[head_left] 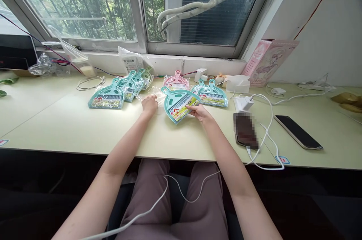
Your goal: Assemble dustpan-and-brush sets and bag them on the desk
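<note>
My right hand (200, 113) grips a mint-green mini dustpan and brush set (178, 105) by its lower right edge. The set is tilted just above the table, and its printed label faces up. My left hand (149, 105) rests on the table with curled fingers, closed on a crinkled clear plastic bag (158, 93). Beyond the left hand lie several wrapped mint-green dustpan sets (109, 94), overlapping in a row. A pink dustpan set (177, 80) lies behind the held one. To its right are more wrapped mint-green sets (212, 93).
On the right, a blurred phone (245, 130) is plugged into a white cable (272, 119), beside another dark phone (298, 132). A pink box (268, 62) stands by the wall. A coiled cable (90, 82) and clear bags (76, 55) lie at the window side.
</note>
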Action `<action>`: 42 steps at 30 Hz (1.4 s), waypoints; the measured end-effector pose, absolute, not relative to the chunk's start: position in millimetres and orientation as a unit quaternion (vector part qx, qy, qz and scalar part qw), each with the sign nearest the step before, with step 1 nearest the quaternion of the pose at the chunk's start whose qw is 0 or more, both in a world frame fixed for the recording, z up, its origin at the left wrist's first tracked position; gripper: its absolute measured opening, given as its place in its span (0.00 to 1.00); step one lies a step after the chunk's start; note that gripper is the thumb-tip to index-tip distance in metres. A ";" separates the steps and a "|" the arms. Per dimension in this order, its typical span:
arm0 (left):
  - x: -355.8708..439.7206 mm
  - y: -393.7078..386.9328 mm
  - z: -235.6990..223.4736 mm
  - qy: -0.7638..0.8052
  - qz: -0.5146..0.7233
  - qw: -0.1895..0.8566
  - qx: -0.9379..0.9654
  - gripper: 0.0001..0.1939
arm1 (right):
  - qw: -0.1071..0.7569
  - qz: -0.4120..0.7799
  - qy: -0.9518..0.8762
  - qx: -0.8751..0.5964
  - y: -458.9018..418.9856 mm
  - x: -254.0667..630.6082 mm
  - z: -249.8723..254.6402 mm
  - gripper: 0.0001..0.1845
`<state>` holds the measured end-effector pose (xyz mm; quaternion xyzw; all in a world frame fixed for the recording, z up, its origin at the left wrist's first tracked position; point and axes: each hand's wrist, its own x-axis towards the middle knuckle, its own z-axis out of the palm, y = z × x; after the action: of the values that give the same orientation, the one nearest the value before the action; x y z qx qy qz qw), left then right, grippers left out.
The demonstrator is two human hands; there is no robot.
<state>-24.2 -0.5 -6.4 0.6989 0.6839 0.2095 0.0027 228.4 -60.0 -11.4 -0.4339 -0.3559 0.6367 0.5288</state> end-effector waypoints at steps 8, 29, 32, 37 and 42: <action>-29.1 2.6 -6.2 0.694 0.231 0.001 0.682 0.13 | 0.485 0.644 -0.362 -0.468 -60.3 228.3 -11.7 0.18; -16.9 -11.2 2.0 0.636 0.332 -0.045 0.695 0.10 | 0.514 0.625 -0.329 -0.486 -64.1 227.0 -4.6 0.12; -15.1 -11.8 0.7 0.624 0.342 -0.057 0.700 0.08 | 0.541 0.605 -0.315 -0.492 -62.1 229.6 -5.6 0.11; -16.3 -10.1 0.0 0.630 0.346 -0.045 0.694 0.07 | 0.541 0.616 -0.339 -0.462 -63.0 231.2 -3.6 0.12; -12.8 -13.7 3.4 0.603 0.363 -0.047 0.709 0.06 | 0.492 0.633 -0.394 -0.449 -67.6 224.6 -0.5 0.13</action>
<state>-12.8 -13.7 3.4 0.7089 0.6032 0.3626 -0.0467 224.6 -67.6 -0.5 -0.4490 -0.3940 0.6335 0.4919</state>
